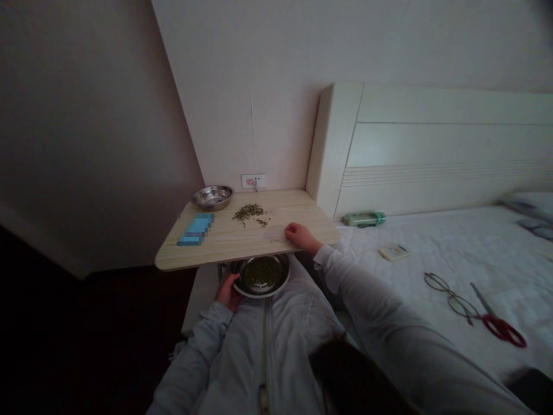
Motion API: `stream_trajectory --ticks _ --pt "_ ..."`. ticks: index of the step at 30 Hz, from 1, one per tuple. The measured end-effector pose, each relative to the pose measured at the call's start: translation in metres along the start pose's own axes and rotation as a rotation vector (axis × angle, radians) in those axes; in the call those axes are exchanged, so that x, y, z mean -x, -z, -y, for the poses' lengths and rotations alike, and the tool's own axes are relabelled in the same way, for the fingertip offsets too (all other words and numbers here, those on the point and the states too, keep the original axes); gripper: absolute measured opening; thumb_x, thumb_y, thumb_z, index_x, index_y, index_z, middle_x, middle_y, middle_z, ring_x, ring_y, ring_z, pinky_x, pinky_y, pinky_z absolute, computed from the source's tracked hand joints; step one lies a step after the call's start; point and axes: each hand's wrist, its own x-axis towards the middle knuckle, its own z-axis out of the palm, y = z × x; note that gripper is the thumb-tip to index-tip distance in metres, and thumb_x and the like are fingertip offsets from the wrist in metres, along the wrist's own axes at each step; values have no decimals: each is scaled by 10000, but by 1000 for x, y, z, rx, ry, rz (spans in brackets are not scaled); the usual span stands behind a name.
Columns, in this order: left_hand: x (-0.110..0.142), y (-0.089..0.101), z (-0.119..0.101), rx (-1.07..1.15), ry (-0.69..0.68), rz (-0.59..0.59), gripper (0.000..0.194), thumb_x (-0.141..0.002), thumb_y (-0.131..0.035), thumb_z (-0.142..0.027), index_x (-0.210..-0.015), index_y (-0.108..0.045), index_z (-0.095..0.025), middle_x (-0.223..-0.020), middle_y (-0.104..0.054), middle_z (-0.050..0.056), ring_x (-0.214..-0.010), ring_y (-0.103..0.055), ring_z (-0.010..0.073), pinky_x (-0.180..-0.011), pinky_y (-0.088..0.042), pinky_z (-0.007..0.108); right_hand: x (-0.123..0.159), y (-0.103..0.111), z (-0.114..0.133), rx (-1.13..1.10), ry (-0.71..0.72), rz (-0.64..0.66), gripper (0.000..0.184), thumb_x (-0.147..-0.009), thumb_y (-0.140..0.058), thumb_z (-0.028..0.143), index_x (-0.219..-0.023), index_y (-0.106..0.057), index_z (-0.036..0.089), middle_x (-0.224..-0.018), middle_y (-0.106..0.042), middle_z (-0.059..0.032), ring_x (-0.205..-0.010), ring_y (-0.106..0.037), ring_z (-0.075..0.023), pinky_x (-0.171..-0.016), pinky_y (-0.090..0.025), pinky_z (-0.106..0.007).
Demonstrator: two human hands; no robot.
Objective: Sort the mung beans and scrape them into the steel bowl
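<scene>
My left hand (pixel 228 293) grips the rim of a steel bowl (pixel 263 275) that holds small green bits, held just under the front edge of the wooden table top (pixel 224 239). My right hand (pixel 299 236) rests closed near the table's front right edge, touching a pale slip of paper (pixel 275 233). A small heap of green bits (pixel 250 214) lies on the table behind it. A second, empty steel bowl (pixel 212 197) sits at the back left.
A blue pixelated flat object (pixel 196 229) lies on the table's left part. A wall socket (pixel 253 181) is behind. On the bed (pixel 432 253) to the right lie a green bottle (pixel 363 219), a small card (pixel 394 252), glasses (pixel 449 294) and red scissors (pixel 496 324).
</scene>
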Motion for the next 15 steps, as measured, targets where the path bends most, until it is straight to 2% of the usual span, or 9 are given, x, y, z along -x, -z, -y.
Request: stream_trajectory --ticks 9,13,15 --pt "4 -3 -2 -27 -8 -10 176 -724 -454 -126 -626 -600 -134 -507 -625 25 -567 -621 161 -527 -489 252 16 -16 15 -84 110 82 157 -718 -480 235 -793 -590 153 -715 -622 -13 -621 -507 -95 -596 -367 -210" --pt "5 -4 -2 -29 8 0 178 -719 -450 -119 -636 -607 -134 -515 -633 22 -514 -607 149 -486 -473 241 13 -19 19 -262 113 135 140 -718 -497 234 -774 -589 144 -669 -611 2 -585 -495 -80 -589 -376 -199" --pt "8 -6 -3 -21 9 -5 179 -716 -448 -112 -645 -611 -135 -525 -638 26 -558 -620 159 -522 -485 250 4 -18 19 -375 77 84 147 -734 -484 242 -773 -581 138 -663 -608 0 -559 -484 -70 -574 -381 -190"
